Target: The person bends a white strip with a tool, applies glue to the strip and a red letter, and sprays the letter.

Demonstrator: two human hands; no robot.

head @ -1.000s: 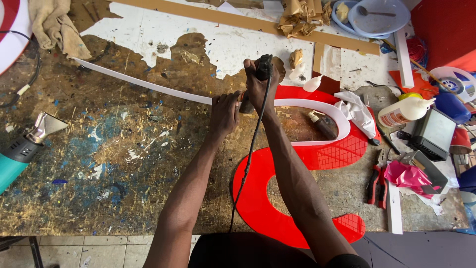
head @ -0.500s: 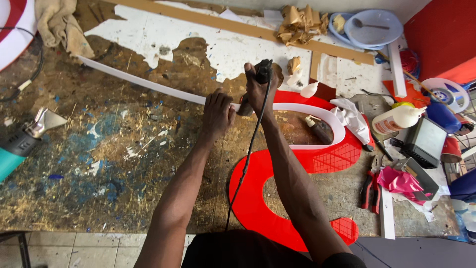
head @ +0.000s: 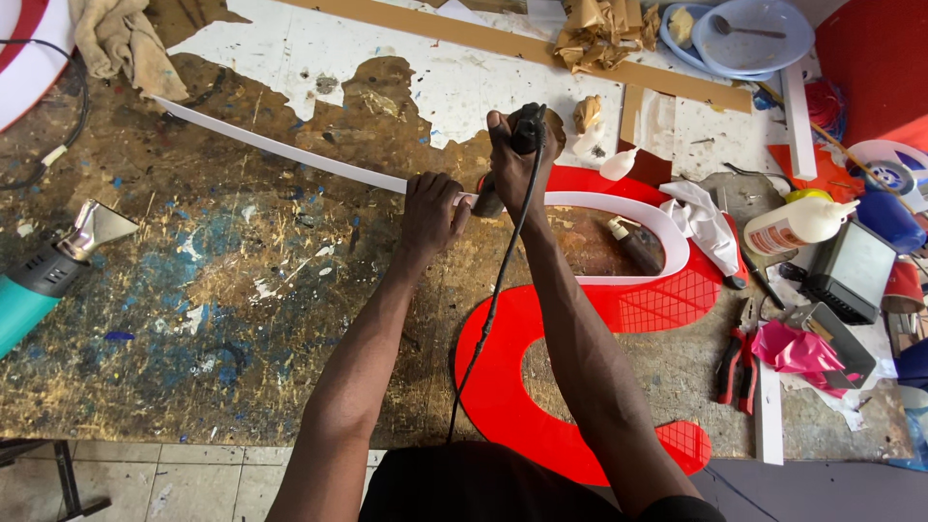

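White plastic strip [head: 290, 155] at the red letter's [head: 541, 367] far edge: left hand [head: 432, 208] fingers pinch it flat, right hand [head: 512, 159] clenches the corded tool [head: 522, 140]; press evenly, heat slowly.

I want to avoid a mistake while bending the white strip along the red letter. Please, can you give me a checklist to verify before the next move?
1. Left hand grips the white strip: ok.
2. Right hand holds the black corded tool firmly: ok.
3. Tool tip meets the strip: cannot tell, the hands hide it.
4. Cord off the red letter: not ok, it crosses it.
5. Heat gun is off: cannot tell.
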